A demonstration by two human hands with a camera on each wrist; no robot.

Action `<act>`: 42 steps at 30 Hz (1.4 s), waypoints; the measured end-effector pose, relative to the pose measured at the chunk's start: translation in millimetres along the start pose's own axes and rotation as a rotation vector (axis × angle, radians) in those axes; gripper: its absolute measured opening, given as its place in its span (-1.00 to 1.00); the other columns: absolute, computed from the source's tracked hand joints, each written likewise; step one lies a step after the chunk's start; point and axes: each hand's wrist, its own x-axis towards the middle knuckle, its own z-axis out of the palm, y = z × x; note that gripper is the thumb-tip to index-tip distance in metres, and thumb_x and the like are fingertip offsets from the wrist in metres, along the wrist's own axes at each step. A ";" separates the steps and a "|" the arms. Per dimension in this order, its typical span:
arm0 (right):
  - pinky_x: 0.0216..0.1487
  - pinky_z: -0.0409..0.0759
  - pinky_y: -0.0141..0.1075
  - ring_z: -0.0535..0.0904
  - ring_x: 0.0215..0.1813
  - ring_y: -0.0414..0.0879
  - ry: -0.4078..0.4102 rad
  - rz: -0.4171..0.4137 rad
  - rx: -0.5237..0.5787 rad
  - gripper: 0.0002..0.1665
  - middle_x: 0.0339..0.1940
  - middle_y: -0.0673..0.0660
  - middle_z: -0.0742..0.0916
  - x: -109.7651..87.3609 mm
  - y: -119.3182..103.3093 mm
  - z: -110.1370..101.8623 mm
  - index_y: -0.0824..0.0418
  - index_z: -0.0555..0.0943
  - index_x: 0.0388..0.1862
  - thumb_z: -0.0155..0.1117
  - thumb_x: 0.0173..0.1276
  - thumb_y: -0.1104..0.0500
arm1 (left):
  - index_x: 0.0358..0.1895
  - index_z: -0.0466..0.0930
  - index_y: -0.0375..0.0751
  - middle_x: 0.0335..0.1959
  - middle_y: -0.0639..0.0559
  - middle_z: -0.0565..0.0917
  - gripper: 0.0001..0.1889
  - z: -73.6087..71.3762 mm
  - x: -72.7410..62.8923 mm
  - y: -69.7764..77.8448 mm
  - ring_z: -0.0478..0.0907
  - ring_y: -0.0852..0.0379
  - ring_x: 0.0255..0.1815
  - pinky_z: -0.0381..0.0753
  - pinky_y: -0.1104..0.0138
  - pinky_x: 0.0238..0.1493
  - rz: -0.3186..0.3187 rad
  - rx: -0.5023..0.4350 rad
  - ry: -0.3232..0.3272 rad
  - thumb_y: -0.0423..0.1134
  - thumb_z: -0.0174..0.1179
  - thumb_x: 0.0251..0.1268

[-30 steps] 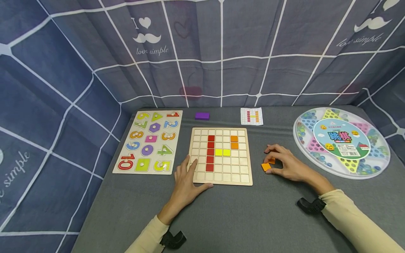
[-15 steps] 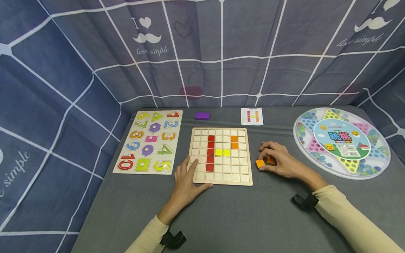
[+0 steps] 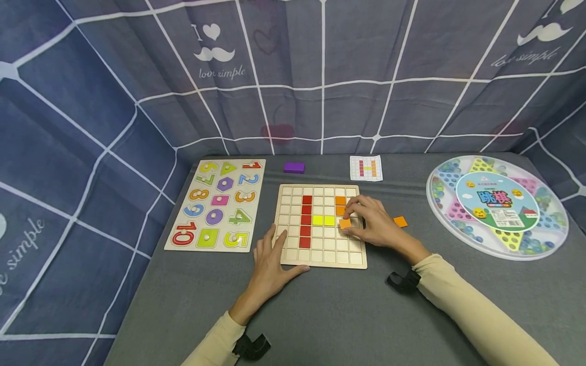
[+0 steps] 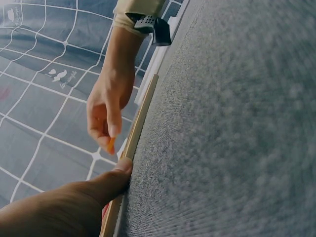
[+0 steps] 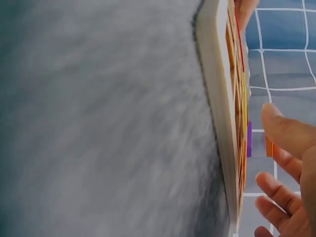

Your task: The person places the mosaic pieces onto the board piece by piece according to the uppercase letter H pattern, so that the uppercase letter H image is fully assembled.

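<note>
A wooden grid board [image 3: 320, 255] lies on the table, holding a column of red tiles [image 3: 306, 220], two yellow tiles [image 3: 323, 220] and orange tiles [image 3: 341, 201] at the upper right. Between thumb and fingertips, my right hand [image 3: 376, 223] pinches another orange tile [image 3: 345, 224] above the board, just right of the yellow ones; the right wrist view shows this held tile [image 5: 269, 147] apart from the board. My left hand [image 3: 270, 267] rests on the board's lower left corner, fingers extended and thumb along the near edge. One loose orange tile [image 3: 401, 221] lies beyond my right wrist.
Left of the board lies a number-and-shape puzzle [image 3: 212, 203]. Behind it are a purple block [image 3: 294, 168] and a small pattern card [image 3: 365, 168]. A round Chinese checkers set [image 3: 496, 203] occupies the right side. A grid-printed curtain [image 3: 348, 112] hangs behind the table.
My right hand has moved left from the table to over the board, carrying one orange tile. The second orange tile is left behind on the table. My left hand stays put.
</note>
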 end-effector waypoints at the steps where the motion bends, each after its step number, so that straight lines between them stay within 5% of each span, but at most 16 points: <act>1: 0.17 0.18 0.08 0.46 0.12 0.04 0.000 0.016 0.000 -0.62 -0.03 0.03 0.60 2.2 0.2 1.6 0.00 0.61 -0.28 0.62 -0.01 0.01 | 0.41 0.32 -0.29 0.51 -0.34 0.10 0.06 0.0 0.0 0.1 0.17 -0.22 0.24 0.12 -0.01 0.10 -0.001 0.001 0.000 0.18 0.54 -0.19; 19: 0.19 0.18 0.09 0.41 0.13 0.11 -0.041 0.143 -0.050 -0.60 0.04 0.12 0.52 12.8 1.9 10.6 0.06 0.64 -0.27 0.61 -0.01 -0.04 | 0.41 0.31 -0.29 0.50 -0.34 0.10 0.07 -0.3 0.7 -0.2 0.18 -0.21 0.21 0.12 0.00 0.07 -0.001 0.008 -0.001 0.19 0.55 -0.20; 42: 0.11 0.21 0.06 0.40 0.19 0.14 -0.043 0.102 -0.017 -0.63 0.11 0.16 0.53 5.3 1.8 9.0 0.06 0.66 -0.18 0.58 0.06 0.00 | 0.41 0.31 -0.30 0.50 -0.35 0.11 0.07 0.1 0.8 0.6 0.17 -0.23 0.23 0.12 -0.01 0.08 0.003 0.002 -0.003 0.18 0.55 -0.20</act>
